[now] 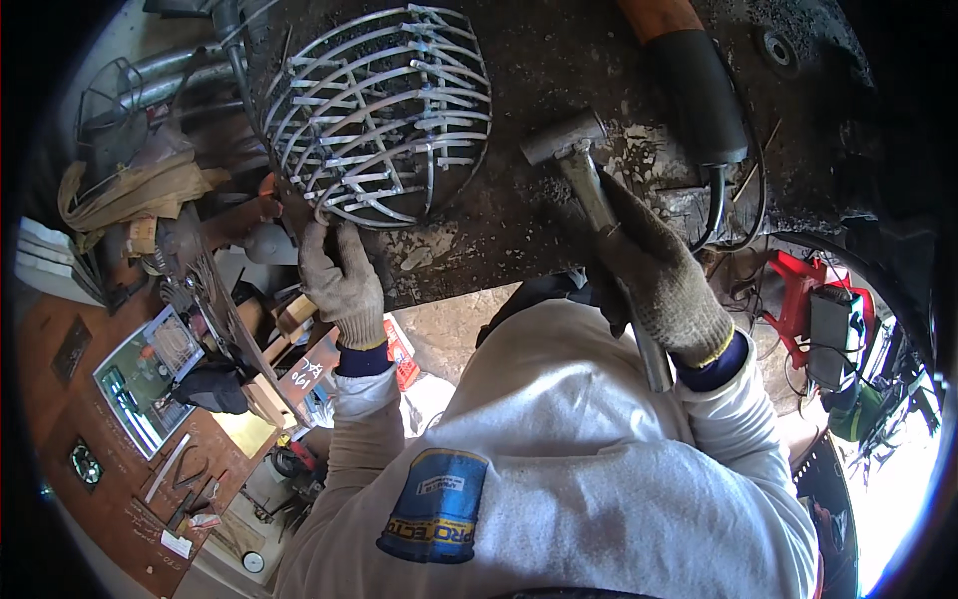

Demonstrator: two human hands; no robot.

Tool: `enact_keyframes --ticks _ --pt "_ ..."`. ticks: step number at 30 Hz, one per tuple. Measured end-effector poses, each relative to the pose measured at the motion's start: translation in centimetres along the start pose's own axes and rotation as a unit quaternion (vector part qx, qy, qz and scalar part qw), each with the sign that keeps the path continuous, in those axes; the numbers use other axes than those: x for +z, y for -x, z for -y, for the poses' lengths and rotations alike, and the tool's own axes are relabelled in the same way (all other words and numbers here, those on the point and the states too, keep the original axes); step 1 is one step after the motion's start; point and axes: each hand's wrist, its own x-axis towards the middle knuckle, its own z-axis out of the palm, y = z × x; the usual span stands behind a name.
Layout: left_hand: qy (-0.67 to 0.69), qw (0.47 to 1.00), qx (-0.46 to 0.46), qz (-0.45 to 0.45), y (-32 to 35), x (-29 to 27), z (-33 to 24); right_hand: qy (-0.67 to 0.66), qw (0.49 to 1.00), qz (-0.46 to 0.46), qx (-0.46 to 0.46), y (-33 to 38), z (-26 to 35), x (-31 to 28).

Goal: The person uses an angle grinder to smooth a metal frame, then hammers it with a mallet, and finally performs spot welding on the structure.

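A round cage of bent metal rods, its joints showing weld marks, rests on the dark, worn workbench. At the cage's near left edge my gloved left hand pinches the rim between thumb and fingers. My right hand, also gloved, is wrapped round the metal handle of a hammer. The hammer's head is raised to the right of the cage, apart from it, and the lower handle runs down past my wrist. Some of my right fingers are hidden behind the handle.
An angle grinder with a black and orange body lies at the back right, its cable looping over the bench edge. Left of the bench stands a brown board with tools. A red stand is at the right. A metal washer lies far right.
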Motion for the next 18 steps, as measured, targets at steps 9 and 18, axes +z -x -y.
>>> enact_keyframes --ticks 9,18 --pt "0.025 0.999 0.033 -0.033 0.0 0.4 0.0 -0.073 0.988 -0.064 -0.118 -1.0 2.8 0.6" --pt "0.004 0.999 0.025 -0.033 0.3 0.3 0.2 0.013 0.995 -0.075 -0.064 -0.5 4.8 -0.2"
